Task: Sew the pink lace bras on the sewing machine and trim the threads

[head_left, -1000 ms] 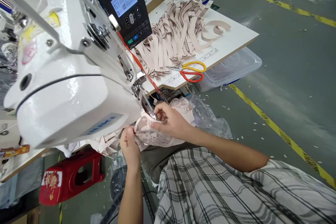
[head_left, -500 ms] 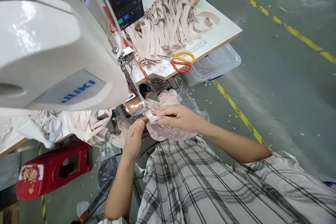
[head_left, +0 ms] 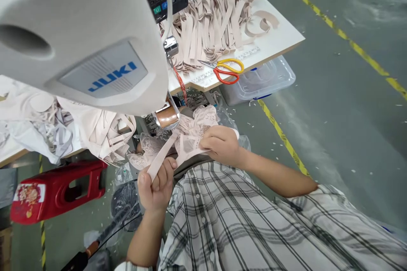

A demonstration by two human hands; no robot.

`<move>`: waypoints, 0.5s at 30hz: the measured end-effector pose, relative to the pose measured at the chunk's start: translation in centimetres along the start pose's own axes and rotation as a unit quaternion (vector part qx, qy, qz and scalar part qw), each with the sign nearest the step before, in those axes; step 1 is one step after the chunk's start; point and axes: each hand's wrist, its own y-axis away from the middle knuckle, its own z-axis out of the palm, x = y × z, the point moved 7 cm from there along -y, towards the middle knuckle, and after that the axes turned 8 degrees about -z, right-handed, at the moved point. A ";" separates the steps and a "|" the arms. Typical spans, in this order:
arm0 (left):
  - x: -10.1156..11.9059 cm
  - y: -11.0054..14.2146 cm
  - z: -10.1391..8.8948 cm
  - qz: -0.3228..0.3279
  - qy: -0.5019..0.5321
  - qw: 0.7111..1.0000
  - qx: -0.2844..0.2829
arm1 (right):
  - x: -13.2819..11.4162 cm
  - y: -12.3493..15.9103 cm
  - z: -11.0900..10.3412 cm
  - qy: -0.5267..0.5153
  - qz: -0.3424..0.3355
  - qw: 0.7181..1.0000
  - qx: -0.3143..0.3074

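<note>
A pale pink lace bra [head_left: 189,144] is stretched between my two hands, just below the sewing machine [head_left: 111,72] and above my lap. My left hand [head_left: 155,184] is closed around its flat strap [head_left: 163,152], which runs up and to the right from my fist. My right hand [head_left: 221,144] is closed on the edge of the bra beside a sheer panel, its fingers curled over the cloth. More lace hangs behind and to the left of the hands. The machine's narrow metal arm end [head_left: 168,115] is just above the bra, apart from my fingers.
A pile of beige straps [head_left: 216,17] covers the white table [head_left: 282,29] at the back. Scissors [head_left: 227,71] with yellow and red handles lie at its front edge. Cut pieces [head_left: 104,131] overhang the left table. A red stool [head_left: 60,190] and a clear plastic bin [head_left: 263,80] stand below.
The bra has come away from the machine's arm end, down towards my lap. My left hand has moved from the fabric edge to a grip on the strap, now pulled out straight.
</note>
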 end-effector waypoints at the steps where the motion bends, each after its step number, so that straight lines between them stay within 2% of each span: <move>1: -0.1 0.2 -0.2 0.005 -0.010 1.000 -0.001 | -0.1 0.0 0.2 -0.005 0.003 1.000 -0.003; 4: -0.1 0.7 -0.6 0.014 -0.042 0.999 0.001 | -0.4 0.0 0.5 -0.014 -0.001 1.000 -0.002; 7: 0.4 0.8 -1.0 0.011 -0.075 0.997 0.029 | -0.7 -0.3 0.5 -0.011 -0.010 1.000 0.009; 9: 0.8 0.4 -1.3 -0.016 -0.086 0.994 0.062 | -0.6 -0.7 1.2 -0.026 0.027 0.999 -0.034; 10: 0.8 -0.1 -1.5 -0.041 -0.090 0.992 0.075 | -0.6 -0.7 2.0 -0.056 0.049 0.994 -0.080; 11: 0.6 -0.8 -1.8 -0.070 -0.093 0.990 0.081 | -0.7 -0.6 3.0 -0.104 0.070 0.982 -0.140; 13: -0.3 -2.5 -2.9 -0.133 -0.114 0.983 0.062 | -1.3 0.2 4.9 -0.233 0.117 0.932 -0.251; 14: -1.0 -3.4 -3.7 -0.158 -0.140 0.977 0.041 | -1.4 0.9 5.4 -0.296 0.152 0.901 -0.277; 15: -2.0 -4.2 -5.0 -0.181 -0.177 0.967 0.020 | -1.1 1.5 5.5 -0.348 0.202 0.876 -0.267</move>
